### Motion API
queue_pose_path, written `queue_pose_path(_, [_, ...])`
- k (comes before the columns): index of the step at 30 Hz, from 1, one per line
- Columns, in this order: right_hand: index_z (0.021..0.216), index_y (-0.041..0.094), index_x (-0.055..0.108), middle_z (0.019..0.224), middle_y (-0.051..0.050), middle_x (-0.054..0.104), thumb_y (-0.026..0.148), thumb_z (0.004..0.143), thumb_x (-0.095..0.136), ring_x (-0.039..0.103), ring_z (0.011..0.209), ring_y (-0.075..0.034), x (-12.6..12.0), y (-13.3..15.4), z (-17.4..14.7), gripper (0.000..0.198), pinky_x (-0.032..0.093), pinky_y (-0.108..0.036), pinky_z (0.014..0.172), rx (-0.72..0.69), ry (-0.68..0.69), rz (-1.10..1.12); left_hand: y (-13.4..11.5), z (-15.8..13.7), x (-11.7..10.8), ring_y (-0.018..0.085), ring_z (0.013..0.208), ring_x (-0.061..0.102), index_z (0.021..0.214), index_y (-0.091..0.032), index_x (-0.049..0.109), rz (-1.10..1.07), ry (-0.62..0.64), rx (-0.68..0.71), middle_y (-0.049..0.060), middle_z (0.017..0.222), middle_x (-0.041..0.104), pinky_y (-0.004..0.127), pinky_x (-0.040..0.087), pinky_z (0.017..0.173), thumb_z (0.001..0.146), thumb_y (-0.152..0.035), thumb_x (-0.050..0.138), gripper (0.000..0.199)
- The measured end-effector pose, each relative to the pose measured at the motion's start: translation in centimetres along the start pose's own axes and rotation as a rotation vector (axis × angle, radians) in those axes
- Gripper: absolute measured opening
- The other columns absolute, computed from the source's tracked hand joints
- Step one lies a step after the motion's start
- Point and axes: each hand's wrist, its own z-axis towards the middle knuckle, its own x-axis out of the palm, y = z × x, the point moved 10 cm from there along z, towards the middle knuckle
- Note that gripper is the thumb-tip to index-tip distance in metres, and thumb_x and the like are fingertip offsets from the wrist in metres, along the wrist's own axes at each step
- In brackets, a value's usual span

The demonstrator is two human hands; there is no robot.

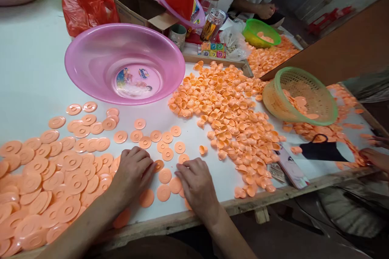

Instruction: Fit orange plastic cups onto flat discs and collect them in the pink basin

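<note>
My left hand [133, 172] rests low over the table with its fingers bent together. At its thumb and index fingertips is a small orange plastic saucer [158, 165], its edge against them. My right hand [197, 184] is a short way to the right, fingers loosely bent and thumb apart, touching down among loose toy saucers [175, 185]; no piece shows in it. Flat round saucers with a raised ring lie in a large overlapping heap [67, 182] left of my left hand. To the right spreads a pile of tiny orange toy cups [225, 101], with one lone cup [203, 150] nearer my right hand.
A pink plastic basin [88, 60] stands behind the saucers. A green-rimmed basket [304, 101] with orange pieces is at right, near a dark strapped item [322, 150]. Another person's hand [375, 158] is at the right edge. Farther back are a red bag [88, 8] and cardboard box [133, 12].
</note>
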Motion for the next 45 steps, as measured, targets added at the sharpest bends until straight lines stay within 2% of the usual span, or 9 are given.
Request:
queue_pose_path(5, [0.092, 0.018, 0.063, 0.088, -0.006, 0.061, 0.011, 0.081, 0.071, 0.049, 0.082, -0.023, 3.1, 2.2, 0.2, 0.015, 0.04, -0.037, 0.073, 0.016, 0.153, 0.053, 0.6, 0.4, 0.0, 0.022, 0.086, 0.052, 0.07, -0.018, 0.064, 0.052, -0.007, -0.057, 0.005, 0.085, 0.066, 0.037, 0.03, 0.073, 0.092, -0.022, 0.057, 0.023])
queue_pose_path(10, [0.079, 0.019, 0.062, 0.079, -0.003, 0.057, 0.01, 0.088, 0.063, 0.05, 0.08, -0.019, 1.2, 1.3, 0.1, 0.013, 0.041, -0.032, 0.071, 0.083, 0.039, 0.295, -0.4, -1.5, -1.2, 0.021, 0.089, 0.053, 0.086, -0.019, 0.066, 0.023, -0.028, 0.033, 0.006, 0.093, 0.066, 0.036, 0.032, 0.074, 0.092, -0.015, 0.053, 0.016])
queue_pose_path(15, [0.089, 0.02, 0.068, 0.081, -0.004, 0.061, 0.008, 0.093, 0.052, 0.047, 0.079, -0.02, 0.3, 1.6, -0.2, 0.02, 0.037, -0.035, 0.071, -0.077, 0.015, 0.15, -1.6, -4.2, -0.5, 0.023, 0.096, 0.054, 0.097, -0.022, 0.066, -0.044, 0.085, 0.147, 0.005, 0.099, 0.068, 0.039, 0.033, 0.081, 0.094, -0.011, 0.047, 0.023])
queue_pose_path(21, [0.11, 0.017, 0.067, 0.087, -0.008, 0.059, 0.005, 0.091, 0.046, 0.047, 0.082, -0.023, -0.1, -2.0, 2.1, 0.03, 0.04, -0.037, 0.074, 0.08, 0.02, -0.037, -2.4, -1.1, 1.6, 0.031, 0.114, 0.052, 0.127, -0.021, 0.056, 0.101, 0.024, 0.168, 0.01, 0.123, 0.067, 0.044, 0.031, 0.088, 0.089, -0.022, 0.063, 0.038])
queue_pose_path(29, [0.1, 0.015, 0.067, 0.087, -0.008, 0.063, 0.027, 0.093, 0.056, 0.059, 0.081, -0.022, -4.0, -9.8, 0.8, 0.018, 0.046, -0.033, 0.072, 0.398, -0.154, 0.012, -3.0, 1.4, 1.9, 0.027, 0.113, 0.053, 0.116, -0.022, 0.059, 0.034, -0.004, 0.181, 0.008, 0.118, 0.068, 0.042, 0.032, 0.086, 0.094, -0.013, 0.049, 0.026])
queue_pose_path(34, [0.09, 0.018, 0.069, 0.082, -0.008, 0.069, 0.02, 0.087, 0.052, 0.065, 0.076, -0.022, -2.8, -11.7, 2.2, 0.018, 0.047, -0.031, 0.07, 0.478, -0.086, 0.084, 0.2, 8.1, 2.1, 0.026, 0.104, 0.054, 0.109, -0.022, 0.064, 0.034, -0.01, -0.057, 0.009, 0.11, 0.068, 0.041, 0.03, 0.08, 0.091, -0.015, 0.052, 0.023])
queue_pose_path(37, [0.082, 0.02, 0.066, 0.067, -0.003, 0.068, 0.021, 0.082, 0.054, 0.064, 0.063, -0.018, -2.0, -12.4, 4.4, 0.012, 0.047, -0.027, 0.059, 0.552, -0.118, 0.329, 1.3, 11.2, 3.2, 0.026, 0.098, 0.053, 0.086, -0.021, 0.068, -0.002, 0.063, -0.164, 0.007, 0.097, 0.067, 0.04, 0.028, 0.077, 0.082, -0.023, 0.063, 0.007])
queue_pose_path(41, [0.069, 0.02, 0.056, 0.049, 0.003, 0.059, 0.026, 0.072, 0.062, 0.051, 0.038, -0.011, 1.7, -13.1, 7.3, 0.008, 0.035, -0.02, 0.037, 0.714, -0.022, 0.73, 1.0, 12.5, 4.7, 0.021, 0.087, 0.052, 0.063, -0.019, 0.062, -0.085, 0.102, -0.163, 0.004, 0.08, 0.062, 0.038, 0.026, 0.077, 0.079, -0.021, 0.063, 0.016])
queue_pose_path(45, [0.064, 0.02, 0.053, 0.043, 0.005, 0.055, 0.027, 0.069, 0.063, 0.046, 0.034, -0.009, 4.1, -12.9, 8.8, 0.012, 0.03, -0.017, 0.033, 0.763, 0.035, 0.841, 0.5, 12.3, 5.5, 0.019, 0.081, 0.051, 0.065, -0.02, 0.065, -0.125, 0.075, -0.121, 0.003, 0.075, 0.059, 0.039, 0.028, 0.079, 0.085, -0.022, 0.058, 0.022])
